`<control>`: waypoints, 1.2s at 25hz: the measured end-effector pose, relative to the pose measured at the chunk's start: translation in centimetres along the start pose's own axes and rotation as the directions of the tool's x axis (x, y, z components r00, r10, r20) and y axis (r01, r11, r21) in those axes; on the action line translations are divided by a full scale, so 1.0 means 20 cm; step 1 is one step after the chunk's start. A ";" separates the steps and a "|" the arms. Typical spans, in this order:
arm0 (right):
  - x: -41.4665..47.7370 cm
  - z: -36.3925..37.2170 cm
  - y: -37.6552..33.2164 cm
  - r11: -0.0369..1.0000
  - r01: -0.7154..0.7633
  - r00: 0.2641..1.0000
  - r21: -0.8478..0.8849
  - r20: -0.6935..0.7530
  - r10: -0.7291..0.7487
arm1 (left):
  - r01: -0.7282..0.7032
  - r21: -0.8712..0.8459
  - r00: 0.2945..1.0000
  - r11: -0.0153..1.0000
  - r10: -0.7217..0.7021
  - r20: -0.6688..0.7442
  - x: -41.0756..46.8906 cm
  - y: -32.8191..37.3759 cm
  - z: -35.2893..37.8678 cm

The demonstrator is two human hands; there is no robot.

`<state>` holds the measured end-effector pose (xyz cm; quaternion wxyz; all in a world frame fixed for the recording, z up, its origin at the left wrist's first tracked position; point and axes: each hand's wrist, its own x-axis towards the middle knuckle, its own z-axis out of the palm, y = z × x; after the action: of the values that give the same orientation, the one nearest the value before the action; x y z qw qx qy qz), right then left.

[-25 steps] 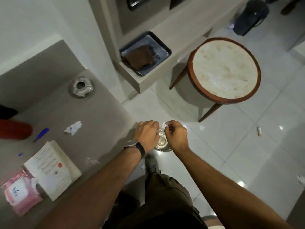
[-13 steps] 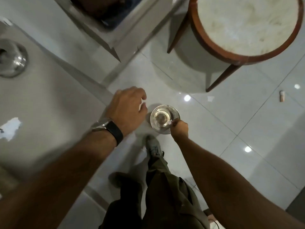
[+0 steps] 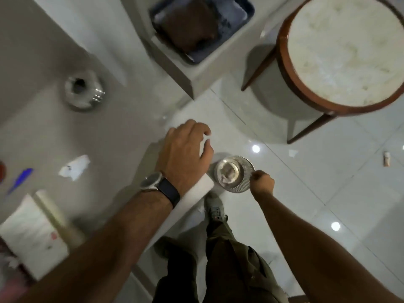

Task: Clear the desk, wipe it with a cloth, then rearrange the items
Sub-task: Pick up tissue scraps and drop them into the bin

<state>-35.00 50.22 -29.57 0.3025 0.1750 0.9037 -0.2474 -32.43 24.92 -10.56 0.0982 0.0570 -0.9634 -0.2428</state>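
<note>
Head view: the right hand (image 3: 262,182) is closed in a pinch on the near rim of a small ribbed metal dish (image 3: 235,173), held out past the counter (image 3: 122,136) edge, above the floor (image 3: 306,193). Something pale lies in the dish; what it is cannot be told. The left hand (image 3: 185,154) hovers just left of the dish at the counter corner, fingers curled loosely, with a bit of white showing at the fingertips; whether that grip holds anything cannot be told.

Well left of the left hand, things lie on the counter: a paper scrap (image 3: 74,167), a blue pen (image 3: 20,179), a booklet (image 3: 32,232), and farther back a second metal dish (image 3: 84,92).

Judged from this, the clearing step is in hand, with scraps being gathered into the dish. The next move likely calls for reaching left for the paper scrap while keeping the dish level, since a rim pinch could tip it.
</note>
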 end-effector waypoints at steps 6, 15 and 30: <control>-0.53 -0.31 -0.48 0.907 0.389 0.911 0.161 -0.211 -0.353 | 0.257 0.015 0.966 0.966 -0.257 -0.004 -0.34 -0.16 -0.59; -1.24 0.08 -1.36 0.516 0.857 0.516 -0.012 0.059 -0.855 | 0.540 0.031 0.835 0.841 -0.531 -0.144 -0.94 -0.59 -1.16; -1.45 0.74 -1.65 0.127 0.890 0.298 -0.438 0.350 -0.888 | 0.763 0.064 0.646 0.643 -0.759 -0.083 -1.52 -1.06 -1.08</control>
<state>-21.68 10.22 -10.18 0.1335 -0.4930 0.8539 -0.1003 3.21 1.27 -6.94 0.0078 0.4666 -0.8579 -0.2149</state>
